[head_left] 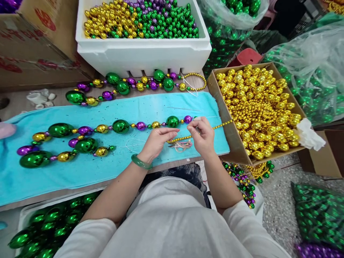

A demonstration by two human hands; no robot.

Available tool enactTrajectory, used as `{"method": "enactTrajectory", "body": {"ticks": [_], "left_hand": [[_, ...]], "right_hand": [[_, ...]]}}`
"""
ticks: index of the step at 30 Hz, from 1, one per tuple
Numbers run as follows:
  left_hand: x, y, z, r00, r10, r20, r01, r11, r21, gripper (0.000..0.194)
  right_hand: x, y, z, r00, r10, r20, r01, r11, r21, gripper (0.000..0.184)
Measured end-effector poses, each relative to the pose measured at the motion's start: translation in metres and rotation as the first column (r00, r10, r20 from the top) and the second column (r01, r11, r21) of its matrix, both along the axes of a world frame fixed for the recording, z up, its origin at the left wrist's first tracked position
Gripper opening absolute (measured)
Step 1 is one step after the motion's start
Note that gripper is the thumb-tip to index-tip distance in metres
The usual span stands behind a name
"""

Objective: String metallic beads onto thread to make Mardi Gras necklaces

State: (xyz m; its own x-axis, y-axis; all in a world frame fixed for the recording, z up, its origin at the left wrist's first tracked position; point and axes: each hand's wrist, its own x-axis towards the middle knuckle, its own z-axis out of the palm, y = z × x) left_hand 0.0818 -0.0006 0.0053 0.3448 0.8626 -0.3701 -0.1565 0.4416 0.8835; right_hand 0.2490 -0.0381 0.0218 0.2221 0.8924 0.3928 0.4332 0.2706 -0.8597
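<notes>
My left hand (158, 142) is closed, thumb against fingers, at the end of a thin gold bead chain (185, 138). The chain runs on past my right hand (202, 136) and into the cardboard box at the right. My right hand is pinched just below the end of a strand of large beads; what its fingertips hold is too small to make out. That strand (120, 126), in green, gold and purple, curls across the turquoise towel (94, 172). Small scissors (181, 144) lie between my hands, partly covered. A thin needle (182, 108) rests farther back on the towel.
Behind the towel lies another strand of beads (123, 87), before a white foam box (145, 53) of loose beads. A cardboard box (238, 138) of gold beads stands at the right. Bags of green beads (319, 211) surround the table; a bin of large green beads (53, 222) is front left.
</notes>
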Motion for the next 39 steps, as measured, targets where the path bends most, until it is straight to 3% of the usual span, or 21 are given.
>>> {"method": "enactTrajectory", "body": {"ticks": [3, 7, 10, 13, 16, 19, 20, 22, 25, 29, 32, 36, 39], "left_hand": [[0.001, 0.0, -0.001, 0.998, 0.012, -0.066, -0.009, 0.999, 0.046, 0.025], [0.0, 0.002, 0.002, 0.998, -0.059, -0.037, 0.057, 0.998, -0.04, 0.023], [-0.001, 0.003, 0.008, 0.984, -0.154, 0.088, 0.166, 0.973, -0.163, 0.021], [0.003, 0.003, 0.011, 0.97, -0.042, 0.238, 0.092, 0.974, -0.205, 0.02], [0.009, 0.004, 0.005, 0.979, 0.077, 0.189, -0.064, 0.995, -0.075, 0.019], [0.011, 0.006, -0.004, 0.995, 0.059, -0.082, -0.034, 0.96, 0.278, 0.016], [0.01, 0.007, -0.006, 0.985, 0.038, -0.168, 0.028, 0.927, 0.373, 0.015], [0.007, 0.008, -0.009, 0.964, -0.038, -0.262, 0.155, 0.883, 0.442, 0.016], [0.003, 0.007, -0.008, 0.96, -0.146, -0.239, 0.227, 0.904, 0.363, 0.018], [0.003, 0.005, -0.004, 0.991, -0.122, -0.054, 0.13, 0.974, 0.186, 0.02], [0.005, 0.004, -0.004, 0.997, -0.078, 0.024, 0.075, 0.988, 0.137, 0.021], [0.009, -0.001, -0.009, 0.996, 0.016, -0.085, 0.003, 0.976, 0.22, 0.021], [0.012, -0.006, -0.013, 0.973, 0.106, -0.203, -0.026, 0.932, 0.361, 0.019]], "right_hand": [[0.0, -0.001, 0.001, 1.0, -0.006, 0.0, 0.006, 1.0, 0.017, 0.012], [0.003, 0.0, -0.001, 0.999, -0.038, 0.01, 0.038, 0.999, 0.013, 0.012], [0.003, 0.002, -0.009, 0.997, -0.065, 0.041, 0.063, 0.997, 0.054, 0.013], [-0.003, 0.0, -0.02, 0.988, -0.061, 0.14, 0.047, 0.994, 0.098, 0.013], [-0.014, -0.006, -0.027, 0.962, -0.008, 0.273, -0.021, 0.995, 0.101, 0.013], [-0.02, -0.01, -0.027, 0.946, 0.057, 0.32, -0.09, 0.992, 0.088, 0.013], [-0.02, -0.01, -0.026, 0.948, 0.072, 0.312, -0.101, 0.992, 0.076, 0.013], [-0.015, -0.007, -0.024, 0.959, 0.08, 0.271, -0.095, 0.995, 0.042, 0.013], [-0.006, -0.001, -0.023, 0.983, 0.059, 0.172, -0.056, 0.998, -0.02, 0.014], [-0.003, 0.004, -0.027, 0.992, 0.111, -0.056, -0.116, 0.987, -0.115, 0.012], [-0.007, 0.003, -0.031, 0.964, 0.184, -0.19, -0.216, 0.963, -0.163, 0.012], [-0.015, 0.002, -0.037, 0.975, 0.06, -0.214, -0.106, 0.972, -0.21, 0.009], [-0.021, 0.002, -0.04, 0.977, -0.025, -0.212, -0.031, 0.965, -0.259, 0.01]]}}
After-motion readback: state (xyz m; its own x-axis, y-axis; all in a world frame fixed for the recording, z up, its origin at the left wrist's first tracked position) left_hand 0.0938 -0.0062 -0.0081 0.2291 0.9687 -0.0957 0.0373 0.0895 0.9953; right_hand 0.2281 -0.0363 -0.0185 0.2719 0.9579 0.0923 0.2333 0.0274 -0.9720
